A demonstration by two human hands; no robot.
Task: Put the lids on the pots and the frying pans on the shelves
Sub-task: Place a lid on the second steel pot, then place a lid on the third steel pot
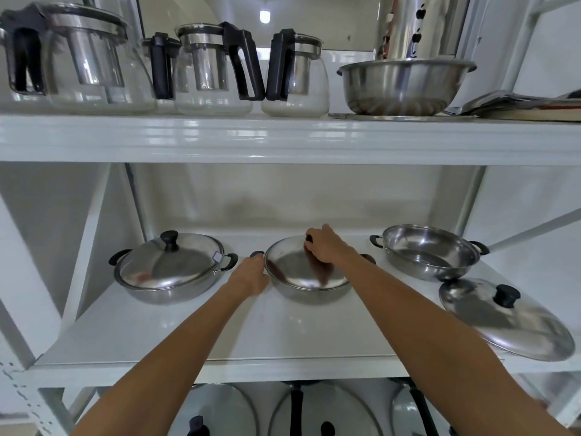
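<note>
Three steel pots stand in a row on the white middle shelf (220,335). The left pot (169,278) wears its lid with a black knob. On the middle pot (309,291) lies a steel lid (292,269); my right hand (323,247) is shut on the lid's knob. My left hand (251,275) grips that pot's left black handle. The right pot (430,253) is uncovered. Its steel lid (506,319) with a black knob lies loose at the shelf's front right, tilted over the edge.
The upper shelf (283,136) holds several glass teapots (213,70) with black handles, a steel bowl (405,83) and a tall steel holder (421,26). Below, glass lids (327,410) cover pans on the lower shelf. White uprights frame both sides.
</note>
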